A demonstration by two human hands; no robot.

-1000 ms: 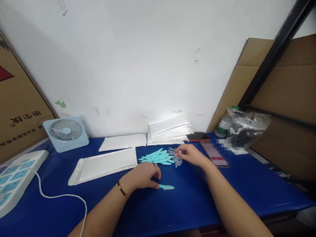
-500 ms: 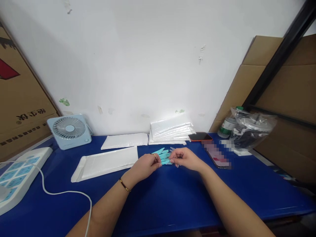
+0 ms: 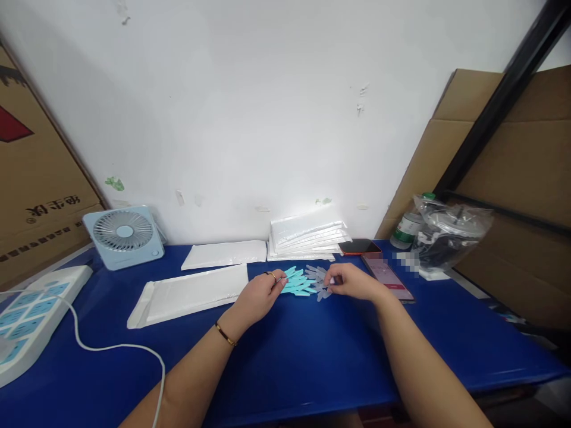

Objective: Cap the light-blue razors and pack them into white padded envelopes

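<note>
A fan-like pile of small flat teal strips (image 3: 301,284) lies on the blue table, with several clear, greyish strips (image 3: 322,292) just right of it. At the pile's left edge is my left hand (image 3: 263,290), its thumb and forefinger pinched on what looks like one teal strip. My right hand (image 3: 352,282) hovers by the clear strips with curled fingers; a small pale piece shows at its fingertips, too small to make out fully. What exactly each piece is for its kind cannot be told.
White padded mailers (image 3: 191,294) lie left of my hands, and more are stacked (image 3: 307,238) at the wall. Phones (image 3: 388,276), a bottle (image 3: 407,230) and a bagged item (image 3: 446,238) stand right. A fan (image 3: 126,236), power strip (image 3: 44,315) and cable (image 3: 120,346) are left.
My right hand has moved right, away from the teal strips to the clear ones. My left hand has shifted slightly left, and more of the teal pile shows between the hands.
</note>
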